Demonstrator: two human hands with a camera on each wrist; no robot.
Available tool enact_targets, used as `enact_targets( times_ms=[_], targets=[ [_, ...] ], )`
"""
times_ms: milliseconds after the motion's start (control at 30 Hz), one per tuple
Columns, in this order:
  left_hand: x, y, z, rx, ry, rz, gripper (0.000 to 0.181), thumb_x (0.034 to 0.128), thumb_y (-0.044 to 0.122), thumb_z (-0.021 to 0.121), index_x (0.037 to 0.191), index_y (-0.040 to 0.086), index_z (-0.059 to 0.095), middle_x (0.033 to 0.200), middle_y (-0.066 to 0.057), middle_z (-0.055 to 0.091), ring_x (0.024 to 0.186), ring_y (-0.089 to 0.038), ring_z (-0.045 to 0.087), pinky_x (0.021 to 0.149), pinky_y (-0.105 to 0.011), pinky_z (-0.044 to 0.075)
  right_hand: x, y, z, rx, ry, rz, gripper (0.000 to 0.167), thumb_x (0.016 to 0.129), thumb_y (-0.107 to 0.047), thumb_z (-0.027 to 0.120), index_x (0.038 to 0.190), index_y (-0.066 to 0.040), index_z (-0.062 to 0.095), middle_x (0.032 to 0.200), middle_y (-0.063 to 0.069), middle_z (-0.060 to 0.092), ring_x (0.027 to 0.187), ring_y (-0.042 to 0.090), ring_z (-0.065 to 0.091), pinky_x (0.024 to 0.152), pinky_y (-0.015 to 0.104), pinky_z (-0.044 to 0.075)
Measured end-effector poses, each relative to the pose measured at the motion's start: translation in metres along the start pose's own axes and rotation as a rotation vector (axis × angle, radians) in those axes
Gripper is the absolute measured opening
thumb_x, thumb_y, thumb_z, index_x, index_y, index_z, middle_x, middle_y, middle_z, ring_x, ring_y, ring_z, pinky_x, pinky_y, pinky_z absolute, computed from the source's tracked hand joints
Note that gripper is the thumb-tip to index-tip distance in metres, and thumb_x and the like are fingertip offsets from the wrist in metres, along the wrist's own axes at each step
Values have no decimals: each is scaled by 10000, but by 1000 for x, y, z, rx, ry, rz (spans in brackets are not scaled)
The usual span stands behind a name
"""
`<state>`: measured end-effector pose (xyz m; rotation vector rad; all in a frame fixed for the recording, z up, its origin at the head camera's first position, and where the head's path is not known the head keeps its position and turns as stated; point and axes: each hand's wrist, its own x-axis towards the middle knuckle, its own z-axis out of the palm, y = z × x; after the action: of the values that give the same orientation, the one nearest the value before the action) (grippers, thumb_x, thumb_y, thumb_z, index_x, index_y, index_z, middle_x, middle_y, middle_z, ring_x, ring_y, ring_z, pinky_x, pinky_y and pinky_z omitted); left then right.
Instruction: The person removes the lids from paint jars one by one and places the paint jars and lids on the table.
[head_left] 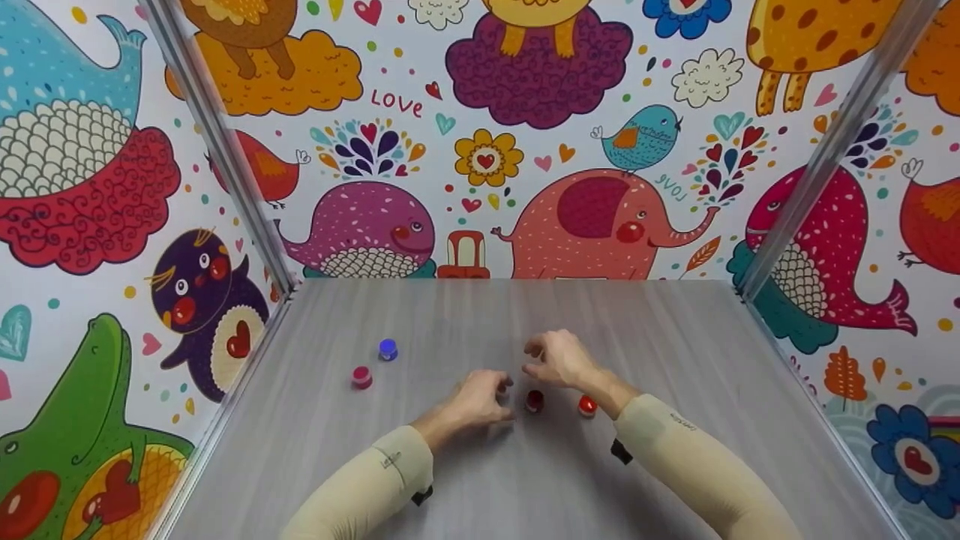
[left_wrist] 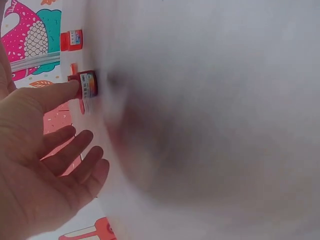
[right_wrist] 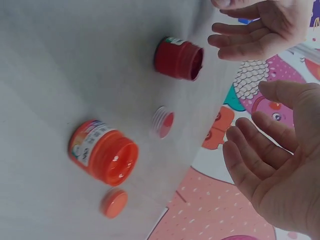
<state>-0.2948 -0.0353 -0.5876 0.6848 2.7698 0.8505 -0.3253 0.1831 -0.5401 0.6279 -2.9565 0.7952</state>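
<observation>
"Orange-red squat jar [right_wrist: 104,152], right side of the scene: can its writing be read?"

"No, its white label [right_wrist: 95,141] carries print too blurred to make out. The dark red round jar [head_left: 534,402], to its left, has a printed label too, equally unreadable. The wall is clearer: LOVE in red letters [head_left: 397,104] at far left."

"What are the hands doing?"

"They're apart from each other, fingers loosely bent, and neither grips anything. The left hand [head_left: 480,397] is just left of the dark red jar; the right hand [head_left: 559,360] is above the counter on its far side. In the left wrist view the thumb overlaps that jar, so I can't tell whether they touch."

"And around them?"

"Both jars stand upright and uncovered. A small red lid with a pale ribbed rim [right_wrist: 164,122] lies between them, slightly farther; an orange round lid [right_wrist: 114,203] is just right of the orange-red one. The cream right sleeve [head_left: 660,431] reaches in beside it. Well to the left, a small blue jar [head_left: 388,349] stands near a small pink jar [head_left: 361,377], the pink one nearer."

"The room?"

"A grey, streaked counter [head_left: 660,322], metal posts [head_left: 217,142] at its far corners, white walls [head_left: 420,60] printed with bright cartoon animals."
</observation>
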Motion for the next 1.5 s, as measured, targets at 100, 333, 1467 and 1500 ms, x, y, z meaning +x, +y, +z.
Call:
enact_targets(
  times_ms=[100,333,1467,1500],
  targets=[
    [-3,-3,-3,9,19,12,498,916,256,918,1332,33,758,1257,-143,825,1163,-314,777,1015,-508,636,0,-6,-1,-5,4,-30,269,967,-231,872,1160,-49,831,1118,171,847,1033,306,799,917,523,674],
    [-8,-14,-8,19,74,59,462,928,263,899,1302,24,772,1216,-135,832,1125,-332,782,971,-512,643,0,-17,-1,-14,19,-99,287,957,-243,877,1166,-52,832,1132,156,852,1046,315,804,908,534,675],
    [-37,-72,-46,-22,179,10,417,983,273,871,1292,7,784,1255,-199,813,1156,-407,772,999,-599,631,0,-41,14,73,-62,-144,504,961,-327,889,1362,-42,777,1325,189,806,1213,372,762,1036,571,644],
    [-38,-74,-47,-17,187,6,419,981,271,873,1293,5,783,1255,-200,814,1157,-408,773,1000,-598,632,-1,-41,15,74,-65,-144,506,964,-335,886,1367,-50,776,1331,185,804,1220,367,761,1042,568,644]
  ],
)
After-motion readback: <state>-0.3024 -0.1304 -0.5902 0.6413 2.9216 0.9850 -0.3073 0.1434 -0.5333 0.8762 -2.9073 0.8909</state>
